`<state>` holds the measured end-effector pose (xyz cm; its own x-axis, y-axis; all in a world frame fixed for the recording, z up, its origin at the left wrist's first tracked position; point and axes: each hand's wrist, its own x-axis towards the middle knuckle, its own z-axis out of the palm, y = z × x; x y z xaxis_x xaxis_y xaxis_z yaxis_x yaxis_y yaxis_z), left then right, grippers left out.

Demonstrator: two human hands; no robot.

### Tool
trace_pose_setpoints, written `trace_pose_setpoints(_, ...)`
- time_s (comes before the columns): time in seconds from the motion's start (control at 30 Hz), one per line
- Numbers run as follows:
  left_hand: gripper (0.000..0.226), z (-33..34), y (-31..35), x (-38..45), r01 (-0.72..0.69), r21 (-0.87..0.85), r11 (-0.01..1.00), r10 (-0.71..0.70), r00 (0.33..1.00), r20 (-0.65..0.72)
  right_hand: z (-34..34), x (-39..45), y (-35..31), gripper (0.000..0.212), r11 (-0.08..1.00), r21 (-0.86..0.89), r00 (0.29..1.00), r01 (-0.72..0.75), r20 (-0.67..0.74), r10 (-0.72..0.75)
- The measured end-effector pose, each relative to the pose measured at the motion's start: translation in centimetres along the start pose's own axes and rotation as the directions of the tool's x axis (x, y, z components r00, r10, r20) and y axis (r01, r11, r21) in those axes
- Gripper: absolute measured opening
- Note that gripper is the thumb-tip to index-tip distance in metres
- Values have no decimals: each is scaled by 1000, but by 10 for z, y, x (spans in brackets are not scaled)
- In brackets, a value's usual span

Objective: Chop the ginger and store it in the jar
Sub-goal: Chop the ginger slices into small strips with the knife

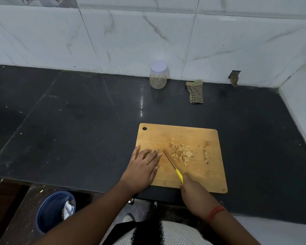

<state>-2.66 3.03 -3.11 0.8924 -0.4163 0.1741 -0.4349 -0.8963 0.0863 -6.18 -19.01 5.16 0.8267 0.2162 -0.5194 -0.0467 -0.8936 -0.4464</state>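
A wooden cutting board (201, 175) lies on the black counter. Cut ginger strips (181, 152) are piled mid-board, with a small row of chopped bits (206, 155) to their right. My left hand (143, 165) rests at the board's left edge, its fingertips holding down a small ginger piece (159, 153). My right hand (190, 187) grips the yellow handle of a knife (172, 167), whose blade tip touches the board just right of that piece. A clear plastic jar (158, 76) with a white lid on stands by the back wall.
A checked cloth (195, 91) lies right of the jar. The tiled wall closes off the back and right. A blue bin (55, 210) sits on the floor below the counter's front edge at the left. Dark counter stretches left of the board.
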Motion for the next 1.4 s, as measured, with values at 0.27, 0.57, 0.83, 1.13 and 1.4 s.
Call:
trace_pose_setpoints(0.27,49,0,1,-1,15,3,1000,-15,1000,22,7,23,-18,32,998,-46,998,-49,35,51)
trace_pose_setpoints(0.57,48,-2,1,-1,12,11,1000,-12,999,36,11,-6,8,26,998,2,992,-60,109,60)
trace_pose_setpoints(0.83,48,2,0,-2,18,-31,999,-17,999,38,8,13,-10,26,1000,16,1000,19,3,-19)
trace_pose_setpoints(1.13,47,4,-2,-2,18,-34,999,-17,999,33,12,27,-18,29,996,-68,998,-50,35,52)
trace_pose_setpoints(1.4,47,2,-1,-1,17,-6,1000,-17,999,30,12,12,-1,30,994,-94,987,-50,145,63)
